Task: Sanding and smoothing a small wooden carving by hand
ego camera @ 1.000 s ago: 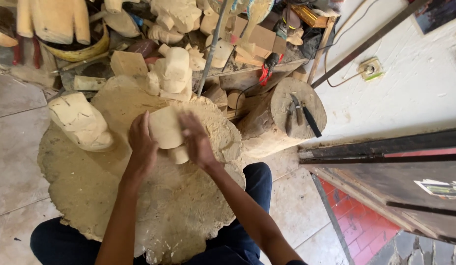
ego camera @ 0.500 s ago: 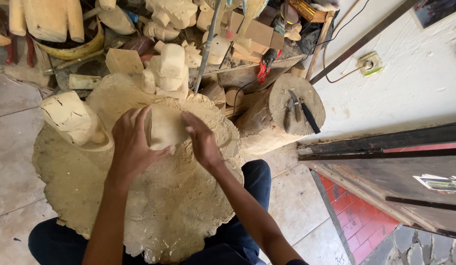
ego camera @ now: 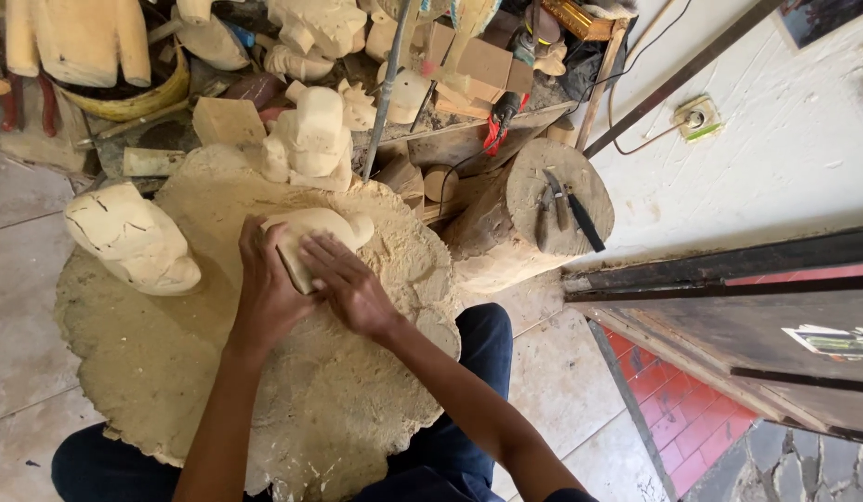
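A pale, roughly carved wooden figure (ego camera: 324,226) lies on a wide round slab (ego camera: 152,372) covered in sawdust and shavings. My left hand (ego camera: 264,293) grips the figure's left side, fingers wrapped over its edge. Over the right side of the figure lies my right hand (ego camera: 348,286), palm down and fingers spread. Both forearms reach up from the bottom of the view over my dark trousers.
A cracked rough-cut wooden block (ego camera: 132,239) rests on the slab's left. A tree stump (ego camera: 543,218) at right carries chisels. Several unfinished carvings (ego camera: 306,139) and wood offcuts crowd the back. A dark door frame (ego camera: 729,279) and a white wall stand to the right.
The figure went from upright between my hands to lying lower on the slab. My right hand moved from its side onto its top.
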